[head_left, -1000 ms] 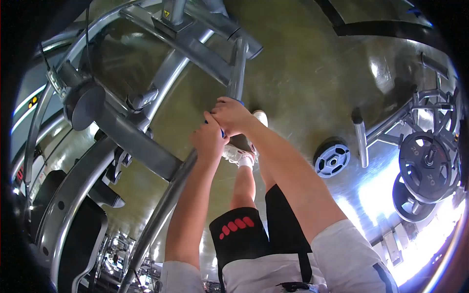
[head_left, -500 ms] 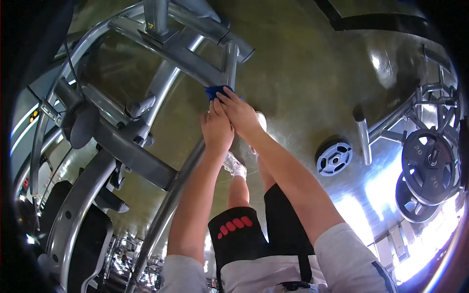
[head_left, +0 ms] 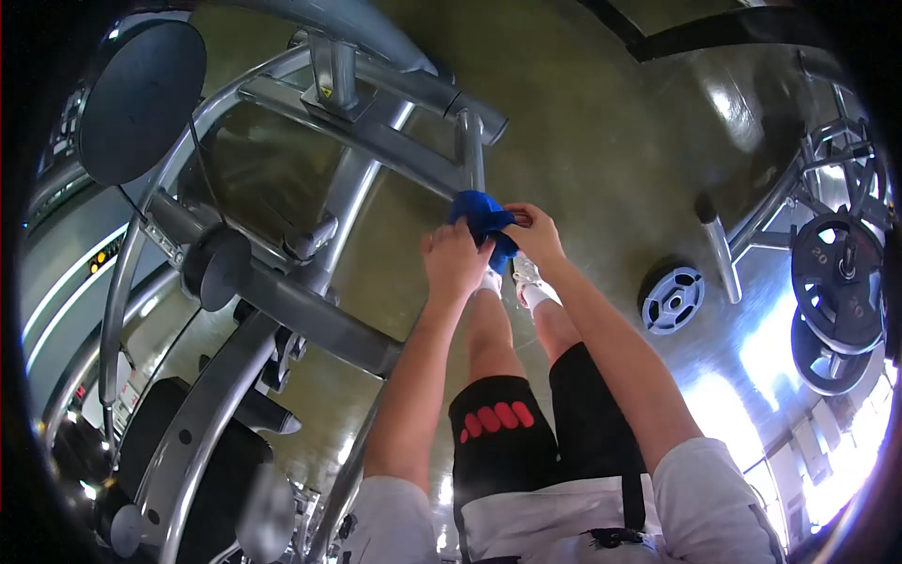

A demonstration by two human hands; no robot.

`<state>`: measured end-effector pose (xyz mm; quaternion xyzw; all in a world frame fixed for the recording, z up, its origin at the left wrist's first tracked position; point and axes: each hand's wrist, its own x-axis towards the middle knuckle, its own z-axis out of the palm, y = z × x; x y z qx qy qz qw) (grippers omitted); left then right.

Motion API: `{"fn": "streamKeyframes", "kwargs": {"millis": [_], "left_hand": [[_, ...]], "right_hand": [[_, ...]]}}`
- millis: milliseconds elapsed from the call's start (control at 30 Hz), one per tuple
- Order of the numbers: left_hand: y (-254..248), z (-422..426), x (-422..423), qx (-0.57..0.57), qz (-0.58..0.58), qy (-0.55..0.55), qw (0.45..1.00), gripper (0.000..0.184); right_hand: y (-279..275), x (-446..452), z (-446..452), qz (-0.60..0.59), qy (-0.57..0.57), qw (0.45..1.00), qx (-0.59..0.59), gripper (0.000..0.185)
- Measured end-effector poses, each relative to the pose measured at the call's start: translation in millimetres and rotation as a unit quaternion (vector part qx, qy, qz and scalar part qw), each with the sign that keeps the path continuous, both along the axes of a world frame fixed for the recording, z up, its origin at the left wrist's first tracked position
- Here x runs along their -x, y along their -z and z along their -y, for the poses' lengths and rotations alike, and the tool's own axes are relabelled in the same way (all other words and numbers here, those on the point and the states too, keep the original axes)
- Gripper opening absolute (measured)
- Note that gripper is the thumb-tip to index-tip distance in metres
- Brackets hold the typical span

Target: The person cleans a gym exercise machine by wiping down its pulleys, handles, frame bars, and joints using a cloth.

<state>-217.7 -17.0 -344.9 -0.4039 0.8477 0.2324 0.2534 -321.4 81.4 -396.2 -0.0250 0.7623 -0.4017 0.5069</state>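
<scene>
Nearest, the forearms point(head_left: 411, 399) reach over black shorts point(head_left: 503, 461). Past them, the left grip point(head_left: 456, 261) rests on the lower left edge of a blue cloth point(head_left: 481, 209); I cannot tell whether its fingers are clamped. The right grip point(head_left: 540, 237) has fingers and thumb together on the cloth's right edge. The cloth sits at the bar point(head_left: 472, 155), just below the corner where it meets the frame point(head_left: 376, 143) (how far it wraps around is hidden). The step in hand looks like gathering or turning the cloth there; a next move would seem to call for a firm pinch on the fabric with the other grip steady. Beyond are white shoes point(head_left: 526, 273), then a plate point(head_left: 673, 301) on the floor point(head_left: 611, 141) near the rack point(head_left: 721, 254).
</scene>
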Motion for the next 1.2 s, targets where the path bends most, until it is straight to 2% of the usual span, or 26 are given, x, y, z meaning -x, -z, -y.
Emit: {"fn": "streamKeyframes", "kwargs": {"millis": [33,100,167,200,233,300,367,433,500,567,633,667,700,733,767,833,900,967,1033,1100,1200], "left_hand": [[1,2,-1,-0.021,0.026,-0.003,0.999,0.051],[19,7,-8,-0.049,0.046,-0.012,0.998,0.051],[32,17,-13,-0.075,0.07,-0.026,0.994,0.052],[33,22,-15,-0.125,0.068,-0.047,0.989,0.052],[34,27,-17,-0.176,0.067,-0.066,0.98,0.052],[27,34,-13,-0.199,0.087,-0.053,0.975,0.052],[30,35,-9,-0.218,0.1,-0.041,0.97,0.052],[45,31,-12,-0.229,0.047,-0.1,0.967,0.053],[59,31,-11,-0.254,0.045,-0.108,0.96,0.054],[66,29,-3,-0.253,0.089,-0.125,0.955,0.054],[71,25,-1,-0.255,0.083,-0.132,0.954,0.053],[72,24,1,-0.251,0.08,-0.143,0.954,0.053],[70,24,4,-0.255,0.072,-0.146,0.953,0.053],[67,24,8,-0.235,0.105,-0.113,0.96,0.054],[65,23,11,-0.214,0.138,-0.083,0.963,0.055],[62,22,16,-0.221,0.137,-0.129,0.957,0.058],[61,16,18,-0.195,0.151,-0.134,0.96,0.059],[76,11,16,-0.195,0.128,-0.18,0.956,0.062],[72,17,21,-0.202,0.174,-0.127,0.955,0.062],[66,20,28,-0.201,0.184,-0.146,0.951,0.062],[58,27,39,-0.232,0.206,-0.194,0.931,0.06]], "right_hand": [[-2,-5,-2,0.028,0.063,0.998,0.01,0.042],[-7,-18,-2,0.029,0.075,0.997,0.006,0.043],[1,-42,0,0.027,0.067,0.997,0.028,0.053],[4,-53,4,0.092,0.073,0.993,0.003,0.063],[7,-60,7,0.095,0.075,0.993,0.001,0.063],[13,-75,10,-0.001,0.08,0.997,-0.016,0.068],[26,-77,16,-0.01,0.089,0.996,-0.019,0.067],[40,-73,20,-0.013,0.051,0.998,-0.044,0.068],[52,-60,26,-0.02,0.045,0.997,-0.06,0.067],[44,-39,31,0.01,-0.011,0.999,-0.038,0.065],[44,-36,34,-0.034,-0.002,0.997,-0.071,0.064],[43,-34,37,-0.062,-0.032,0.993,-0.095,0.064],[41,-28,41,-0.09,-0.064,0.987,-0.117,0.063],[40,-18,46,-0.012,-0.111,0.981,-0.158,0.061],[38,-14,50,-0.02,-0.121,0.98,-0.159,0.061],[33,-15,58,-0.118,-0.162,0.959,-0.2,0.066],[35,-8,63,-0.103,-0.174,0.958,-0.205,0.066],[37,-4,67,-0.086,-0.206,0.95,-0.217,0.055],[24,1,72,-0.104,-0.232,0.944,-0.21,0.056],[10,7,79,-0.087,-0.243,0.938,-0.232,0.055],[5,11,73,-0.098,-0.314,0.911,-0.25,0.066]]}}
